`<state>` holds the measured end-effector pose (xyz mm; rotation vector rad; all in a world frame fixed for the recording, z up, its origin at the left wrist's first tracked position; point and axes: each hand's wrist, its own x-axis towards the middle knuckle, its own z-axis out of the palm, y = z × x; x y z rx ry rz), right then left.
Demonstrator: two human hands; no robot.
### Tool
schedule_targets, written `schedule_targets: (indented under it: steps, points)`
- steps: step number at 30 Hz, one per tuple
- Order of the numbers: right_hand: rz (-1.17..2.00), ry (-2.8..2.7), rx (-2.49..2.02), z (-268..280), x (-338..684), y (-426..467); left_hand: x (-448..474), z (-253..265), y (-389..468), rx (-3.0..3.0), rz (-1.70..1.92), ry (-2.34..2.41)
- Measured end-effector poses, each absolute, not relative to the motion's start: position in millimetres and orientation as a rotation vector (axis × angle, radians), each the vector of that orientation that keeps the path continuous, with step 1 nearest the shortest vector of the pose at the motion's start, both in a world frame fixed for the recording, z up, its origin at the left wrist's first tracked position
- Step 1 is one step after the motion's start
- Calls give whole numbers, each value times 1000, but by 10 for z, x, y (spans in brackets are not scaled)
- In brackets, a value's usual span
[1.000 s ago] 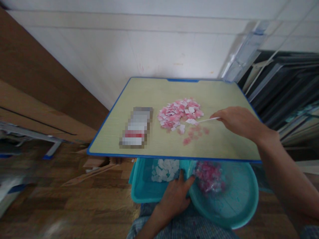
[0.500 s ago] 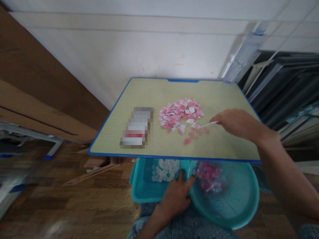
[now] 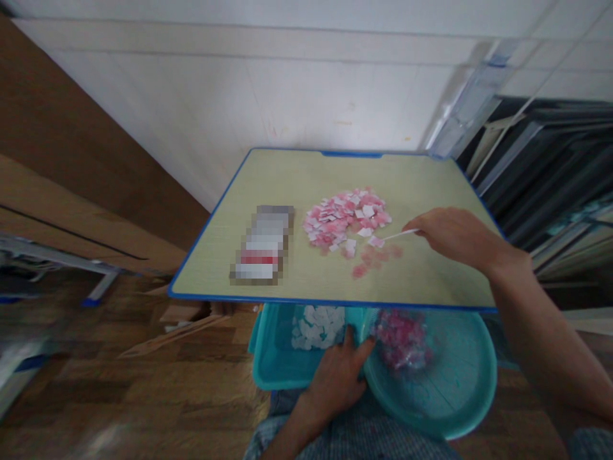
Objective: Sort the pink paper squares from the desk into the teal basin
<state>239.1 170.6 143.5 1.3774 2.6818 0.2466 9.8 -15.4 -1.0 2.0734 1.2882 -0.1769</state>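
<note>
Over the right side of the yellowish tabletop, my right hand (image 3: 453, 235) is closed on a thin white stick (image 3: 402, 234). The stick slants left, its tip at or just above a small pink-and-white square piece (image 3: 376, 241); whether they touch I cannot tell. Beyond it lies a heap of similar pieces (image 3: 338, 217). Pink stains (image 3: 376, 257) mark the surface in front. Below the table, my left hand (image 3: 341, 374) rests at the meeting of a teal rectangular basin (image 3: 272, 378) and a round teal basin (image 3: 472, 425), fingers apart and holding nothing.
A pixelated phone-like object (image 3: 262, 246) lies on the table (image 3: 287, 172) at left. White pieces (image 3: 318, 327) fill part of the rectangular basin; a clear bag of pink pieces (image 3: 402, 338) lies in the round one. Cardboard (image 3: 96, 166) stands left, dark panels (image 3: 555, 153) right.
The stick's tip has shifted slightly up and left, away from the near edge of the small pink piece. My right hand has barely moved; my left hand stays put.
</note>
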Motion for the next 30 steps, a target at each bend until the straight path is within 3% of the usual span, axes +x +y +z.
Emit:
schedule_targets:
  steps: [30]
  points:
    - [224,2798,1288,1447,2375,1606,88,-61,-164,2098,-92,1283]
